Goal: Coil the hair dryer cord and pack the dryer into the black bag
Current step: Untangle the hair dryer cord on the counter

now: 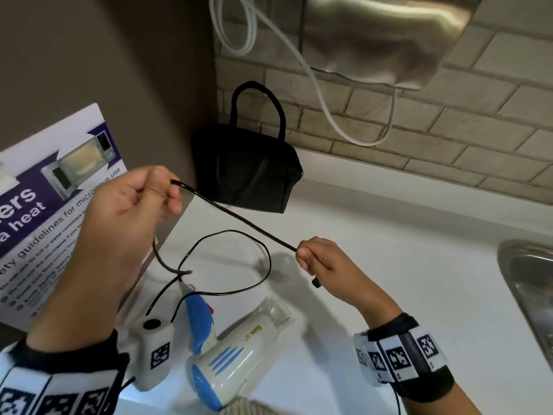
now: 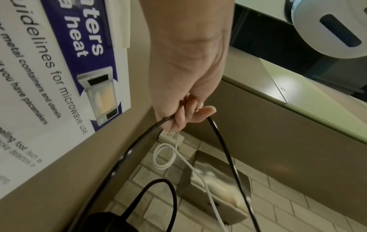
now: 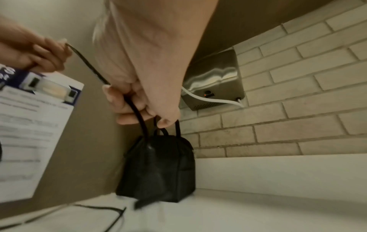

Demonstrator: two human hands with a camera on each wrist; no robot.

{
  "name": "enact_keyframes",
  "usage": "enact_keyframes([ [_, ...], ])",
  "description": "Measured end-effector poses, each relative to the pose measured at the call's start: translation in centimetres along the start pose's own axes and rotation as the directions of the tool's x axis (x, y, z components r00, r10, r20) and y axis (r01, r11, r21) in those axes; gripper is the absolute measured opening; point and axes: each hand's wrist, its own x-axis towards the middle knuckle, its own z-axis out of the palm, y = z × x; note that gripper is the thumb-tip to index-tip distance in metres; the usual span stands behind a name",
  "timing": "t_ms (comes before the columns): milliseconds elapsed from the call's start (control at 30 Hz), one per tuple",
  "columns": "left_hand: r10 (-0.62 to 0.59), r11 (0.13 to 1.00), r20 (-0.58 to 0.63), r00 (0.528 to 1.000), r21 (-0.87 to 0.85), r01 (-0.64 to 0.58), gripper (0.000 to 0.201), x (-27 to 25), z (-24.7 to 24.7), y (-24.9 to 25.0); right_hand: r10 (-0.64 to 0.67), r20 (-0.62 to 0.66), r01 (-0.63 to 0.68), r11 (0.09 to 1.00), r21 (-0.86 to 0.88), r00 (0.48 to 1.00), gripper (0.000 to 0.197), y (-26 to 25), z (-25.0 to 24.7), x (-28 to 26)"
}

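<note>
Cord (image 1: 239,218) stretched taut between raised left hand (image 1: 131,211) and lower right hand (image 1: 317,259), fingers of both pinching it.

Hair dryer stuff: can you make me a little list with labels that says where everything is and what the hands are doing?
hair dryer: lying on the white counter
cord: stretched between both hands, the rest looped on the counter
left hand: pinches the cord
right hand: grips the cord
black bag: upright in the corner, looks closed
</note>
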Motion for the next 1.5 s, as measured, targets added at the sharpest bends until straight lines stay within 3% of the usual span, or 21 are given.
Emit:
enact_keyframes([
  [167,0.044,0.994,-0.021,0.999,-0.096,-0.046,0.029,1.1,-1.2,-0.4,0.065,-0.031,-0.069,0.989,-0.133,0.997,0.035,3.9,-0.1,-1.1],
  [267,0.023,0.995,-0.032,0.999,-0.094,-0.026,0.035,1.1,-0.7,-1.2,0.145,-0.062,-0.150,0.985,-0.085,0.987,0.034,5.4,-0.5,-1.7],
  [367,-0.016,1.000,-0.009,1.000,0.007,0.016,0.035,0.8,0.6,-2.4,0.195,-0.163,-0.209,0.975,-0.072,0.967,0.034,6.8,-0.8,-1.9],
  [433,-0.031,0.979,0.088,0.996,0.204,0.012,0.026,0.9,0.9,-3.8,0.294,-0.227,-0.322,0.941,-0.100,0.929,0.035,7.9,-1.1,-2.1],
  [533,-0.028,0.836,0.202,0.979,0.541,-0.088,0.017,1.4,0.9,-5.9,0.514,-0.251,-0.538,0.843,-0.032,0.820,0.037,8.9,-1.3,-2.9],
  [733,-0.092,0.758,0.230,0.969,0.647,-0.082,0.021,1.6,5.4,-9.3,0.701,-0.209,-0.692,0.710,0.126,0.681,0.036,9.4,-0.3,-3.4],
  [867,-0.262,0.729,0.352,0.899,0.683,-0.055,0.031,1.1,7.1,-12.3,0.752,-0.191,-0.730,0.659,0.181,0.631,0.031,9.6,0.3,-3.5],
  [1067,-0.309,0.749,0.382,0.871,0.663,-0.024,0.028,-0.2,6.6,-13.0,0.759,-0.202,-0.748,0.648,0.144,0.619,0.031,9.9,0.8,-4.1],
  [1233,-0.349,0.787,0.357,0.867,0.613,0.065,0.020,-2.6,4.9,-11.7,0.731,-0.239,-0.752,0.659,0.006,0.639,0.027,10.1,1.6,-4.7],
  [1300,-0.421,0.750,0.338,0.842,0.652,0.114,0.018,-3.8,3.7,-11.6,0.728,-0.231,-0.752,0.659,-0.026,0.646,0.024,10.1,1.8,-4.8],
  [1433,-0.593,0.566,0.252,0.765,0.806,0.174,0.028,-5.8,1.1,-12.6,0.708,-0.230,-0.735,0.676,-0.054,0.668,0.027,10.2,2.1,-5.1],
  [1500,-0.604,0.523,0.199,0.772,0.829,0.196,0.029,-6.4,0.3,-13.3,0.697,-0.210,-0.720,0.692,-0.056,0.686,0.025,9.9,2.2,-5.3],
])
